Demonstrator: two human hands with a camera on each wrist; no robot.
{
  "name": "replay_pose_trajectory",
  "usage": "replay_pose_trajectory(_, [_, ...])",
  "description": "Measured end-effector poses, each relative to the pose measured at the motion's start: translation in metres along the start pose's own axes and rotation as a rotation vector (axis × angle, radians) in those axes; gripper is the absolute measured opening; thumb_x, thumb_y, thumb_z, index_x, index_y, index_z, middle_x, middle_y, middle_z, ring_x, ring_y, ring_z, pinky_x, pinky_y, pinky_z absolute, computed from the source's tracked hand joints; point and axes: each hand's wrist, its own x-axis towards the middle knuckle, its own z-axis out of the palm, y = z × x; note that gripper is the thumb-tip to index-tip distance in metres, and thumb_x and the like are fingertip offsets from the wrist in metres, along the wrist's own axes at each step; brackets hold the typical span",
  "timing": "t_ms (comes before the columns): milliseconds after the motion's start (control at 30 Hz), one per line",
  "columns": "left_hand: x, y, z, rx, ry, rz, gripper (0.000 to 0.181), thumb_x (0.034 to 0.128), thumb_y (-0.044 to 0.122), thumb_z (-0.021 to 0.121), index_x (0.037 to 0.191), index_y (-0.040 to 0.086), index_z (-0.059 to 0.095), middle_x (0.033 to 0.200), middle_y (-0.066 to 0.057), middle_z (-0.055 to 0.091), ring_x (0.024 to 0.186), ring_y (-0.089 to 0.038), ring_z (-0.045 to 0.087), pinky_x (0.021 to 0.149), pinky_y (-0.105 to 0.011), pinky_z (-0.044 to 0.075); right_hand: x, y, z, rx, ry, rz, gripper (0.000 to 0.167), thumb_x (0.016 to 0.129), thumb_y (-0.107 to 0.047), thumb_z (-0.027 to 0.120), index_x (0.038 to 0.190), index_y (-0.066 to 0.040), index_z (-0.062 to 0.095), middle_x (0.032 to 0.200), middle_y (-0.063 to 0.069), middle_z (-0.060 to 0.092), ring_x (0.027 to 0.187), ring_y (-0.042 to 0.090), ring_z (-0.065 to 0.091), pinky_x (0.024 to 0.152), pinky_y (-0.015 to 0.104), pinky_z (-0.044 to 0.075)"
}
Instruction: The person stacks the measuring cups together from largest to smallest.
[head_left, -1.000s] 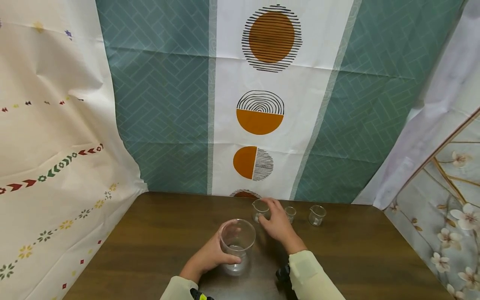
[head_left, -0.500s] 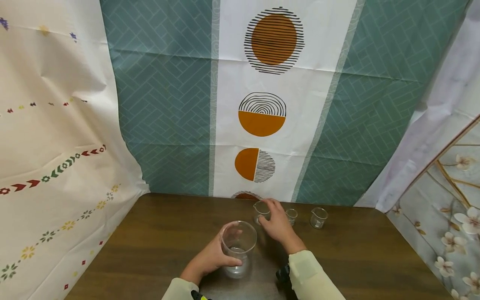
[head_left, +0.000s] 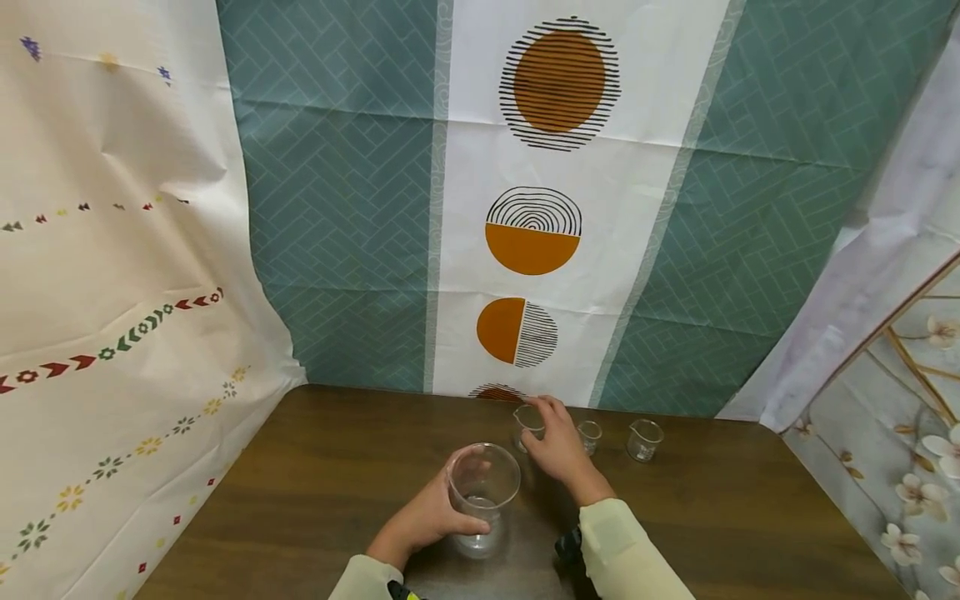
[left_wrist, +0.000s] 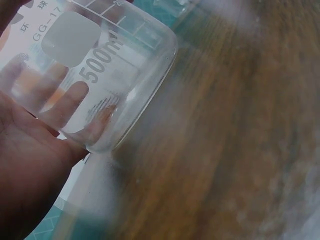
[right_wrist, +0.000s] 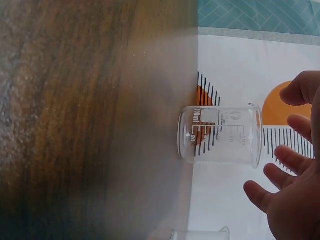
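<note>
Nearest: my left hand [head_left: 437,510] is curled round one large beaker [head_left: 491,479] marked 500ml, thumb on the near side, fingers behind the glass. Grip found firm. Whether its base bears on the table [head_left: 322,475] I cannot tell.

Next out: my right hand [head_left: 558,446] is spread at the rim of the 100ml beaker [right_wrist: 227,135], which stands upright on the table near the back edge. Thumb and fingers are well parted; no contact shows, and it has hold of nothing.

I judge the step in hand to be a right-handed grasp while the left steadies the large glass. Good practice: close thumb and fingers evenly on the wall below the rim, squeeze lightly, lift straight, and clear the smallest beaker [head_left: 589,437] just beside my wrist.

Farther right stands a small spouted beaker [head_left: 644,442].

Count: hands, two; beakers, four, being one large and three smaller; table, one. Behind, the hanging cloth [head_left: 465,158] shows four printed discs, the lowest cut off.
</note>
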Motion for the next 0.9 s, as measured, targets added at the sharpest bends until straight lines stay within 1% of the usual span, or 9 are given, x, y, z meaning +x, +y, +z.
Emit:
replay_pose_trajectory(167, [0.000,0.001,0.000,-0.008,-0.003,-0.009,0.097,0.0723,0.012,0.085,0.148,0.020,0.025,0.145,-0.016,0.042,0.136,-0.036,0.040,0.110,-0.049,0.033,0.003,0.001,0.002,-0.010,-0.014,0.007,0.051,0.085,-0.017,0.065,0.135,-0.012,0.053,0.140,0.015,0.046,0.129,0.036,0.046,0.101,0.054,0.041])
replay_pose_trajectory(400, [0.000,0.003,0.001,-0.001,-0.003,-0.005,0.097,0.0723,0.012,0.085,0.148,0.021,0.025,0.145,-0.016,0.043,0.136,-0.035,0.041,0.110,-0.050,0.033,0.006,0.001,0.005,-0.023,-0.022,0.006,0.051,0.085,-0.017,0.065,0.134,-0.011,0.054,0.140,0.015,0.045,0.130,0.036,0.044,0.101,0.054,0.041])
replay_pose_trajectory(633, [-0.001,0.003,0.001,0.001,-0.013,-0.019,0.096,0.0741,0.012,0.084,0.149,0.022,0.024,0.146,-0.016,0.041,0.137,-0.036,0.039,0.111,-0.053,0.031,0.008,-0.001,0.007,-0.027,-0.030,0.001,0.050,0.086,-0.017,0.065,0.134,-0.010,0.054,0.140,0.017,0.045,0.129,0.039,0.044,0.101,0.054,0.040])
replay_pose_trajectory(733, [0.000,0.002,0.000,0.001,-0.013,-0.019,0.096,0.0741,0.012,0.084,0.149,0.022,0.024,0.146,-0.015,0.041,0.137,-0.035,0.039,0.112,-0.053,0.030,0.009,-0.002,0.009,-0.030,-0.033,-0.001,0.050,0.086,-0.017,0.065,0.134,-0.009,0.054,0.140,0.018,0.045,0.129,0.039,0.044,0.101,0.055,0.040])
replay_pose_trajectory(900, [0.000,0.001,0.000,0.002,-0.008,-0.011,0.096,0.0734,0.012,0.084,0.148,0.022,0.024,0.145,-0.014,0.042,0.137,-0.034,0.040,0.112,-0.048,0.032,0.012,-0.002,0.011,-0.037,-0.031,-0.011,0.049,0.085,-0.017,0.066,0.132,-0.009,0.056,0.138,0.018,0.047,0.127,0.039,0.045,0.101,0.054,0.040])
